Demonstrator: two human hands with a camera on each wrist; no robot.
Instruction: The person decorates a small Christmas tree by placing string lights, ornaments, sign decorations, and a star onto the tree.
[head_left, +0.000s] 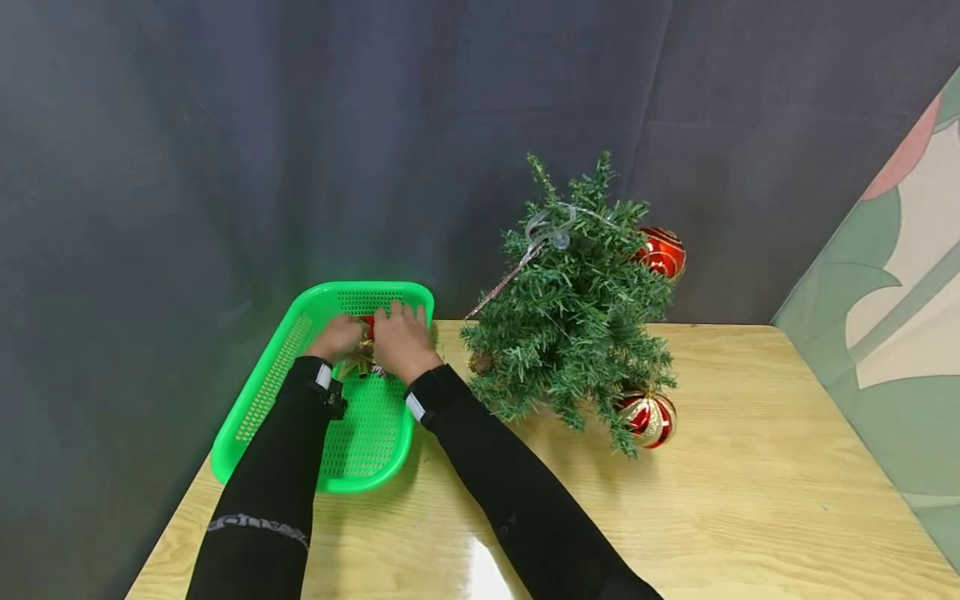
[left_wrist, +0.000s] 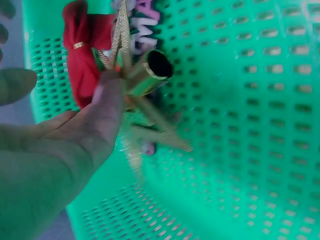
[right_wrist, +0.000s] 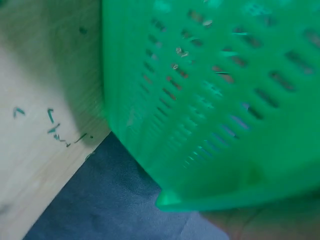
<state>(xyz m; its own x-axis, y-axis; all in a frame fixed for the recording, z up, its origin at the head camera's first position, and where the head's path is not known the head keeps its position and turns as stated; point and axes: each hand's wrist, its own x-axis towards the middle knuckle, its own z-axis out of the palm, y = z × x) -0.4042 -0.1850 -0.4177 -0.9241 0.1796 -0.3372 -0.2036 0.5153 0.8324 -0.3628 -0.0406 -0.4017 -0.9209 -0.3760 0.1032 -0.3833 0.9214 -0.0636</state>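
Observation:
My left hand (head_left: 339, 337) reaches into the green basket (head_left: 367, 483). In the left wrist view, its fingertip is at a gold star ornament (left_wrist: 155, 135) with a hollow tube (left_wrist: 142, 75), and seems to pinch it. Beside it lies a red bow (left_wrist: 80, 62). Part of a decoration with pink and white letters (left_wrist: 145, 17) shows there too. My right hand (head_left: 405, 342) is over the right part of the basket, its fingers extended toward the far wall. In the right wrist view the basket's side hides most of it. Whether it touches something is hidden.
Right of the basket stands a small Christmas tree (head_left: 570, 317). Red-and-gold baubles (head_left: 647, 419) hang on its right side, and a brown pinecone (head_left: 481, 363) on its left. Both are on a wooden table (head_left: 750, 467). A dark curtain (head_left: 375, 150) hangs behind.

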